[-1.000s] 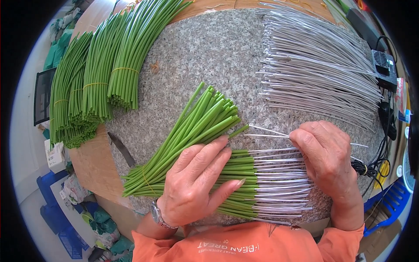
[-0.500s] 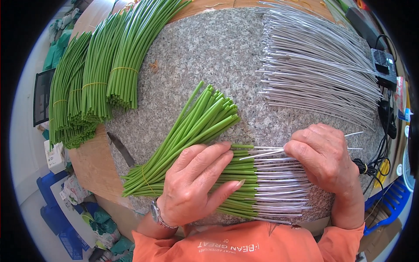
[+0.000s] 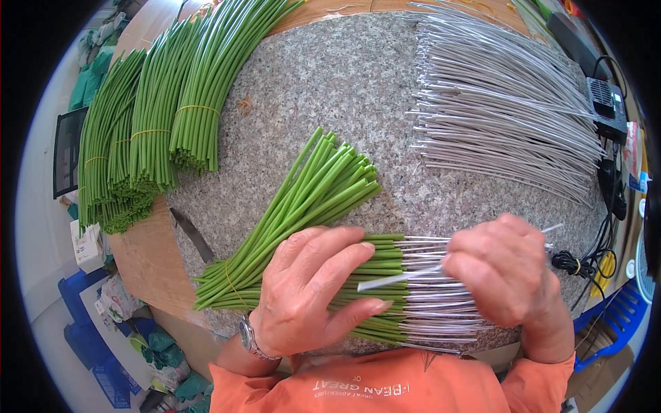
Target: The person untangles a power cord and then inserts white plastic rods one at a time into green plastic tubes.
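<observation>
My left hand [image 3: 310, 286], with a watch at the wrist, lies over a bundle of thin green plastic tubes [image 3: 313, 186], thumb spread from the fingers. Part of this bundle fans up and away; the rest lies in a flat row toward the right. Out of the row's right ends stick many silver-white wires [image 3: 441, 306], side by side. Above them my right hand [image 3: 499, 265] is closed on a loose wire [image 3: 392, 279], which slants over the green tube ends and is blurred by motion. A rubber band [image 3: 235, 286] circles the bundle's left end.
Several banded bundles of green tubes [image 3: 196, 103] lie at the far left. A wide pile of silver wires [image 3: 506, 103] covers the far right of the granite slab [image 3: 310, 76]. A dark blade [image 3: 191, 234] lies left of my bundle. Black cables [image 3: 585, 265] hang at the right edge.
My right hand has swung the loose wire down and left, from the row's top to across its middle. At the row's top, a wire now lies in line with the green tube. My left hand has barely moved.
</observation>
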`<action>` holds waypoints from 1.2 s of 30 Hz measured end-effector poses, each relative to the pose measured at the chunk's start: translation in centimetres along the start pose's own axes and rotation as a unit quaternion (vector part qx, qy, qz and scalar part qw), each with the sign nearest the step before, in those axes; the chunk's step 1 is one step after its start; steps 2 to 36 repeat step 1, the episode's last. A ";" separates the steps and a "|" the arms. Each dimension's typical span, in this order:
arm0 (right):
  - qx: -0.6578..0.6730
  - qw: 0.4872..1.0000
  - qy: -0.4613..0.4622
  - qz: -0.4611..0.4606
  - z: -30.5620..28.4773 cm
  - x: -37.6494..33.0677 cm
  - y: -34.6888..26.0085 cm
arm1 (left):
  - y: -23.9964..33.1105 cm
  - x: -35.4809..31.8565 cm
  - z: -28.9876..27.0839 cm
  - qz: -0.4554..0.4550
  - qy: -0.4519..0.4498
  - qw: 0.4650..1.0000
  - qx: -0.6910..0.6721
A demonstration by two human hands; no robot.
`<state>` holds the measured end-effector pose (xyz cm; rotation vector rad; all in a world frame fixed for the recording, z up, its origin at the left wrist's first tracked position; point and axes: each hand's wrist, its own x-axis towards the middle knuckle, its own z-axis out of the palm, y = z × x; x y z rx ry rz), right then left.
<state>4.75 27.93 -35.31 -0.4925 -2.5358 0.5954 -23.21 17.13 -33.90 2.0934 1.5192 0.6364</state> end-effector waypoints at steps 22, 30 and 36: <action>-0.028 0.999 0.013 0.014 -0.3 -0.3 0.1 | 0.1 0.1 0.0 -0.006 0.005 1.000 -0.005; -0.028 0.999 0.013 0.014 -0.3 -0.3 0.1 | 0.1 0.1 0.0 -0.006 0.005 1.000 -0.005; -0.028 0.999 0.013 0.014 -0.3 -0.3 0.1 | 0.1 0.1 0.0 -0.006 0.005 1.000 -0.005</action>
